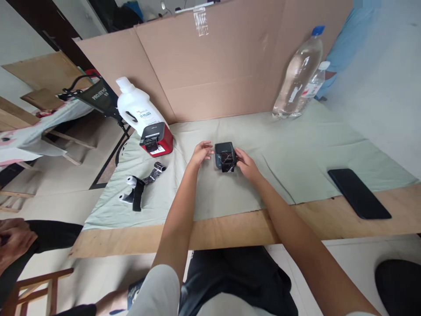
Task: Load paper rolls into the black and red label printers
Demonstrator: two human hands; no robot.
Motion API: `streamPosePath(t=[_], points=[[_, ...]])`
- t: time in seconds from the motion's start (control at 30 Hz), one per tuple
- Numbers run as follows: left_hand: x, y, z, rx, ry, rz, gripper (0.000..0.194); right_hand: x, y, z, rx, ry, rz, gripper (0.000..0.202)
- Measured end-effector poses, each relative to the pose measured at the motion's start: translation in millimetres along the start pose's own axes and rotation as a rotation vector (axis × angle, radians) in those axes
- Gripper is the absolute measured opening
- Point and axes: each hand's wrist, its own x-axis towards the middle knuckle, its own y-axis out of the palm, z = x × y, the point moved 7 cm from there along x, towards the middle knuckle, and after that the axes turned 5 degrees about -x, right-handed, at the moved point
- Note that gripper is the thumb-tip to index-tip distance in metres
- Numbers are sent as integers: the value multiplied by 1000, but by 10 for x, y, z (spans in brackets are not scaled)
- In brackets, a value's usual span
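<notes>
A small dark box-shaped device (224, 154) rests on the green cloth in front of me, with a black shiny strip hanging over its front. Just left of it is my left hand (201, 152), fingers spread, with a small gap to the device. My right hand (246, 164) is at the device's right side, fingertips against it. A red and black device (158, 139) with a similar black strip stands further left. Several rolls of black strip lie on the cloth, one of them (159, 166) partly unrolled.
A white jug (140, 106) stands behind the red device. Two clear bottles, a large one (297, 74) and a smaller one (315, 83), stand by the cardboard wall (213, 66). A dark phone (359, 193) lies right. Another person's hand (16, 241) shows at lower left.
</notes>
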Motion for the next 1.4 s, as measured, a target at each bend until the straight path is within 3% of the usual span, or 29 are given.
streamPosePath(t=[0.17,0.47,1.07,1.4], points=[[15,6,197,-16,-34,121,67,23,-11,-43,28,10,0,80],[36,38,197,-1,-98,167,59,10,-3,-3,32,20,-12,74],[-85,56,129,76,-120,12,48,23,-20,-65,-15,-33,-23,67],[-78,60,138,65,-93,0,49,20,-4,-7,-100,-66,-53,61]])
